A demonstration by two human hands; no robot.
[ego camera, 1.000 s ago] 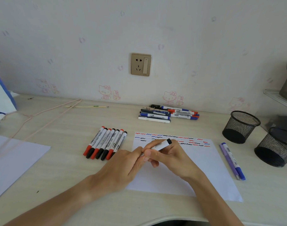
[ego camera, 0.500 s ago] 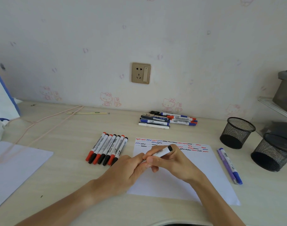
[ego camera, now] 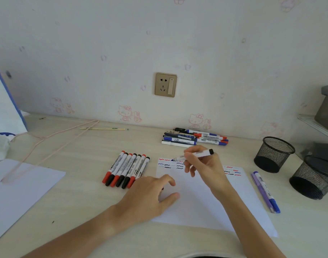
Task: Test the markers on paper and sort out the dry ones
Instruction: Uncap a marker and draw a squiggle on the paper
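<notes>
A: Gripping a marker (ego camera: 195,155), the right hand (ego camera: 206,168) sets its tip at the paper's (ego camera: 196,205) far edge.

B: Left hand (ego camera: 150,196)?

A: Loosely curled, on the paper's left edge beside a marker row (ego camera: 126,170).

Right hand (ego camera: 204,164) covers the middle of the squiggle rows on the paper (ego camera: 196,202), and the marker (ego camera: 196,155) tip is too blurred to tell if it touches the sheet. Left hand (ego camera: 150,194) hides the lower end of the last marker in the row of markers (ego camera: 126,170) and maybe a cap under its fingers, can't tell. Print on the marker pile (ego camera: 195,138) is unreadable; second sheet (ego camera: 19,192), bag (ego camera: 4,108) at left and grey box (ego camera: 327,108) at right are cut by the frame edges.
</notes>
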